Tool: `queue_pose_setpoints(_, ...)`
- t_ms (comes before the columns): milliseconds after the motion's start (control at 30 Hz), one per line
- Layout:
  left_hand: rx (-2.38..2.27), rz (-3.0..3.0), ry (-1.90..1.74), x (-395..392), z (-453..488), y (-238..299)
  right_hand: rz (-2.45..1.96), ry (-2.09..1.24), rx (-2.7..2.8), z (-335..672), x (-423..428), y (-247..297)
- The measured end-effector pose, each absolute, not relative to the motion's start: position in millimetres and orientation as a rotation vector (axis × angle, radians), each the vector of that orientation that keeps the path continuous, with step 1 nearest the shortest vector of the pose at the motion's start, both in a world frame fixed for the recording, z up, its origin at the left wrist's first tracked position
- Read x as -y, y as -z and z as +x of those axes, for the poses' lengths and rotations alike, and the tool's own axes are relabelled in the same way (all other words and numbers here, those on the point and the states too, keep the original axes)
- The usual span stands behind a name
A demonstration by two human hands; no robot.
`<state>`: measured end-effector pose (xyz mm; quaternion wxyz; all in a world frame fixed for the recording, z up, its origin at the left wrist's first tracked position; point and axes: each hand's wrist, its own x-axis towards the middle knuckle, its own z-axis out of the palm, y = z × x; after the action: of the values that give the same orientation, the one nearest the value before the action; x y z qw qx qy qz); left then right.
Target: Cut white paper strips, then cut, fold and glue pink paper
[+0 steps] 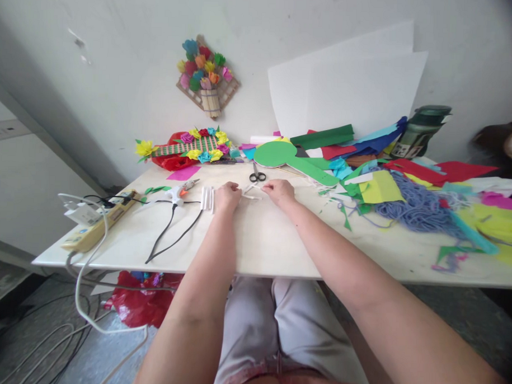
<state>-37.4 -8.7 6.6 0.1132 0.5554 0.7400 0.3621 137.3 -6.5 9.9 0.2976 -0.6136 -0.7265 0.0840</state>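
Observation:
My left hand (228,197) is over the middle of the table, fingers closed together; whatever it pinches is too small to make out. My right hand (280,192) pinches the end of a thin white strip (254,186) that stretches toward my left hand. Another short white strip (252,198) lies on the table between the hands. Just beyond them rest black-handled scissors (257,176). A row of white rolled sticks (207,199) sits directly left of my left hand. Farther left lies a white glue gun (178,195) with its black cord.
A yellow power strip (99,223) with plugs is at the table's left end. Behind stands a flower-decorated stick craft (186,146). A green guitar-shaped cutout (278,154), coloured paper, blue-grey yarn (419,206) and a dark green bottle (424,133) occupy the right side.

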Motion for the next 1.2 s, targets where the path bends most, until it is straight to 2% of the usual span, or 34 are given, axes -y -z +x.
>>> queue_pose_setpoints(767, -2.096, 1.711, -1.011, 18, -33, -15, -1.738, -0.214, 2.053, 137, 12, -16)
queue_pose_setpoints(1033, -2.095, 1.889, -0.931, 22, -28, -17, -1.717, -0.178, 2.104, 137, 14, -16)
queue_pose_setpoints(1200, -1.915, 2.178, -0.951, 19, -25, -12, -1.765, -0.141, 2.064, 137, 12, -15)
